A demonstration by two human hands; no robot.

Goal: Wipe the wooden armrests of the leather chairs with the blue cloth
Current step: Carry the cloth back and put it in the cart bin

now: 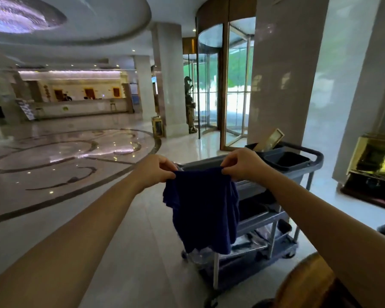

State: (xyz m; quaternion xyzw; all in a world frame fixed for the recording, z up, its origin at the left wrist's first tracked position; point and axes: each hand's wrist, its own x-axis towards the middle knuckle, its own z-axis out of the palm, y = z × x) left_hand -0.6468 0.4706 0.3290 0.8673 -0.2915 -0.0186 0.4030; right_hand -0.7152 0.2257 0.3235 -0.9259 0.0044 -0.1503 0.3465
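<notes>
Both of our hands are up in front of us — the left hand (156,170) and the right hand (242,164) each pinch a top corner of the blue cloth (203,210). It hangs down loose between them, in the air. Just behind it stands a gray cart (273,216) with shelves, on the shiny floor (60,174). A wooden armrest (307,283) shows low on our right.

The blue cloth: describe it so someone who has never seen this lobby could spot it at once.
Start at the grey cleaning cart standing on the pale floor before the revolving door. In front of it, the left hand and right hand pinch the top corners of the blue cloth. It hangs limp and is the only dark navy fabric in view.
</notes>
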